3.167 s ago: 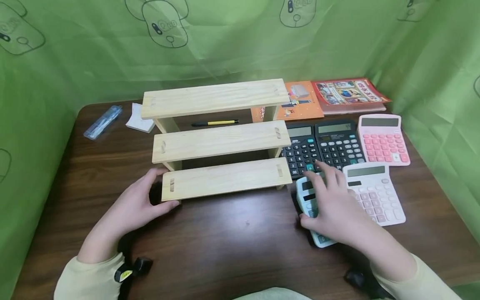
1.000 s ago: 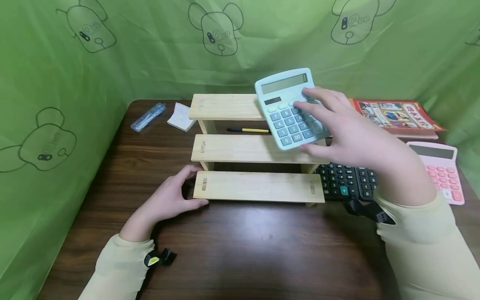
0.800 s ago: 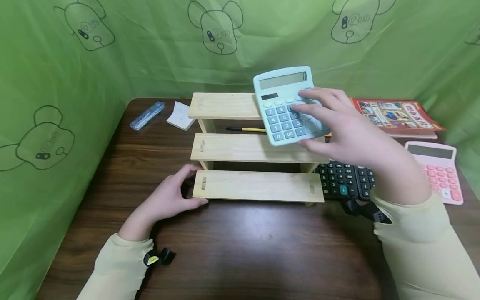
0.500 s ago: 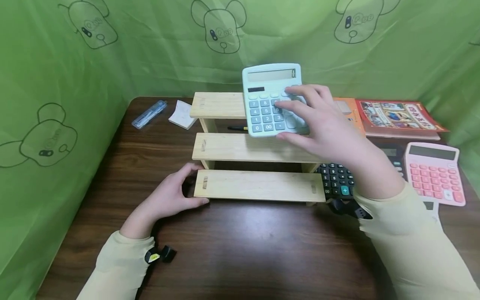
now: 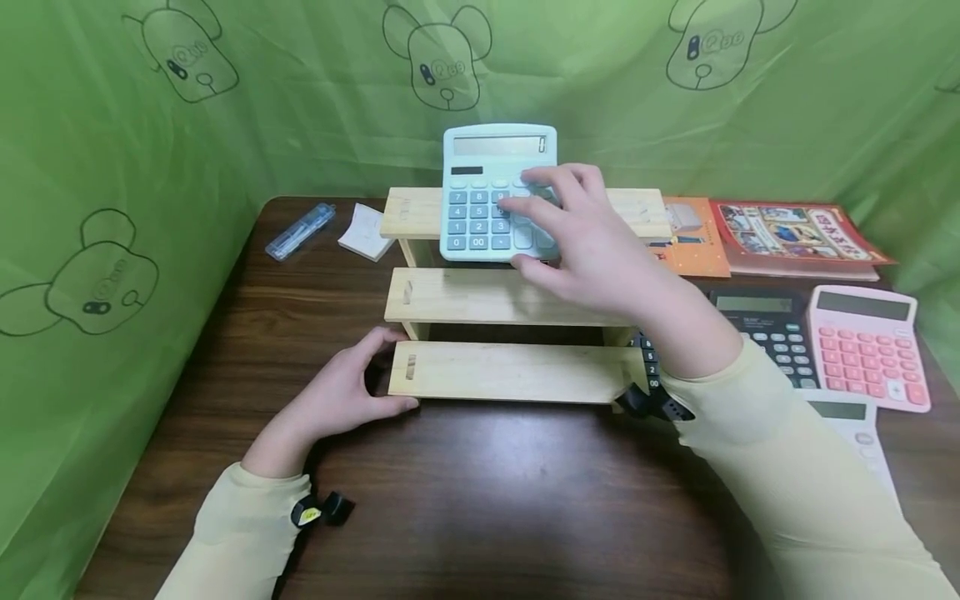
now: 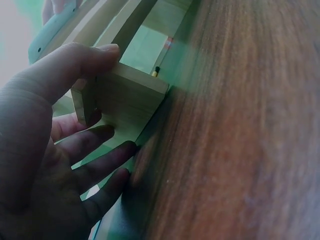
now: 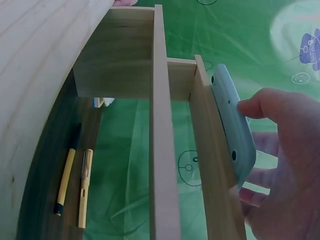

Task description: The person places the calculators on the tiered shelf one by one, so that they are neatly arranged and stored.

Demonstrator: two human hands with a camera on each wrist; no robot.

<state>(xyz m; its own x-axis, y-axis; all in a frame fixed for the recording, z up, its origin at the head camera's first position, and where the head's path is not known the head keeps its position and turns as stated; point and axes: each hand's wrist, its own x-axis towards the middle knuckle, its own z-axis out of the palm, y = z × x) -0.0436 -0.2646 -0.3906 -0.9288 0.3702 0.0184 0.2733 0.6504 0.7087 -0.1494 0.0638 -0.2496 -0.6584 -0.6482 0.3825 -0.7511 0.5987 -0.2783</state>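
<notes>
In the head view a three-step wooden shelf (image 5: 517,372) stands on the dark wood table. My left hand (image 5: 330,396) grips the left end of its lowest board, thumb at the front edge. The left wrist view shows that thumb against the board, with the other fingers of the left hand (image 6: 50,145) spread around the end panel (image 6: 125,100). My right hand (image 5: 585,233) holds a light blue calculator (image 5: 480,150) at its right side, over the top board. From the right wrist, the calculator (image 7: 232,120) lies very close along the top board (image 7: 210,145); contact is unclear.
Right of the shelf lie a black calculator (image 5: 776,304), a pink calculator (image 5: 866,329) and a partly covered white calculator (image 5: 840,410). Behind are an orange booklet (image 5: 697,242) and a red book (image 5: 798,229). Left are a notepad (image 5: 365,232) and a blue packet (image 5: 300,232). Two pens (image 7: 65,182) lie beneath the shelf.
My right hand picked up the light blue calculator from the table's right side, raised it and carried it leftward over the top board, straightening its tilt. The left hand stays at the shelf's end.
</notes>
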